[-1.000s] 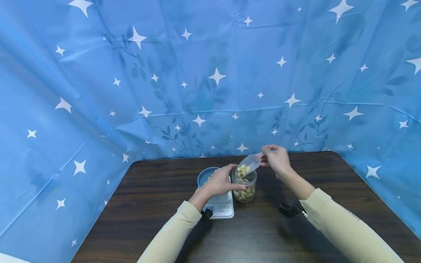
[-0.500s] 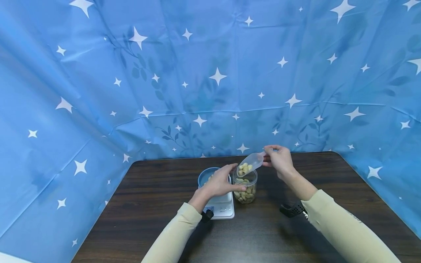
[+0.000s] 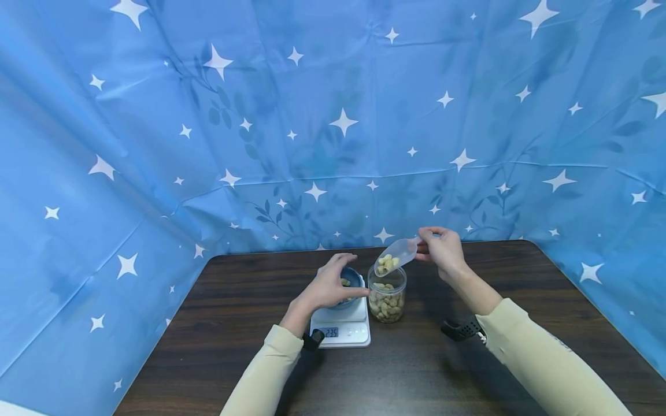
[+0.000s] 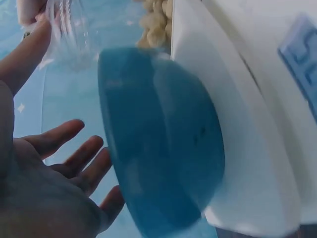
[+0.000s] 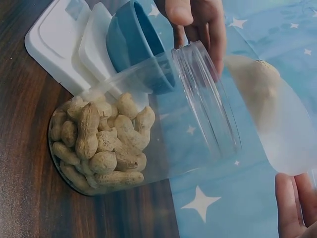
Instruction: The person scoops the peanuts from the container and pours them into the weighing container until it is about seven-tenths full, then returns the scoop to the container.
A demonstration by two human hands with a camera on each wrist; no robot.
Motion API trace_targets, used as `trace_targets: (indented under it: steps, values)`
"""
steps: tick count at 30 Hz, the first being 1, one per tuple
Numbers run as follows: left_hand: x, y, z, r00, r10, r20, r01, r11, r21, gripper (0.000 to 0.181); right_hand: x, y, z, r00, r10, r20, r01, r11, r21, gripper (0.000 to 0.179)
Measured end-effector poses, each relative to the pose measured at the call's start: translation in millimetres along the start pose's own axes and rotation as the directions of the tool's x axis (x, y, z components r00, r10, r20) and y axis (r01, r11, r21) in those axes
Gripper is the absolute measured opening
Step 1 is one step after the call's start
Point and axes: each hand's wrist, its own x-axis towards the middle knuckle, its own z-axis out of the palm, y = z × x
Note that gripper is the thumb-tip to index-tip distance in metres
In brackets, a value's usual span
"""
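My right hand [image 3: 443, 254] pinches the handle of a translucent scoop [image 3: 404, 248], which carries several peanuts [image 3: 386, 265] just over the mouth of a clear jar [image 3: 389, 307]. Unshelled peanuts [image 5: 106, 146] fill the lower part of this jar. To its left, a blue bowl [image 4: 158, 144] with peanuts in it sits on a white kitchen scale [image 3: 351, 334]. My left hand [image 3: 324, 287] hovers over the bowl with thumb and fingers spread, gripping nothing. In the left wrist view its fingers lie close along the bowl's rim.
A dark wood table [image 3: 234, 323] bears everything. Behind it hangs a blue cloth [image 3: 291, 144] with white stars. Jar and scale stand close side by side. A black wrist strap [image 3: 460, 330] shows under the right sleeve [image 3: 541, 346].
My left hand has let go of the jar and moved left over the bowl, uncovering the scale's display. The scoop has risen slightly out of the jar's mouth with its peanuts.
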Motion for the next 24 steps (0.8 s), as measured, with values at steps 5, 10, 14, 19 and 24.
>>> trace_targets:
  steps: [5,10,14,19,24]
  values:
    - [-9.3,-11.0,-10.1,0.999,-0.047,-0.003,0.047,0.999,-0.004,0.088,-0.4,-2.4,0.2,1.000,0.002,-0.007,-0.002,1.000,-0.006,0.050]
    - [-17.1,-21.6,-18.6,0.996,-0.088,-0.009,0.088,0.996,-0.004,0.093,-0.2,-4.8,0.8,1.000,-0.015,-0.011,0.014,1.000,-0.004,0.049]
    - [-21.3,-28.5,-20.4,0.994,-0.107,-0.002,0.107,0.994,-0.008,0.097,-0.9,-6.0,1.2,1.000,-0.009,-0.017,0.009,1.000,0.000,0.047]
    - [-24.9,-34.0,-21.6,0.990,-0.139,0.026,0.139,0.990,-0.018,0.103,0.0,-5.8,3.9,1.000,0.001,-0.027,-0.001,1.000,0.021,0.048]
    - [-27.1,-37.5,-22.9,0.982,-0.174,0.074,0.176,0.984,-0.022,0.111,3.3,-4.3,10.4,0.999,0.002,-0.049,0.000,0.999,0.034,0.044]
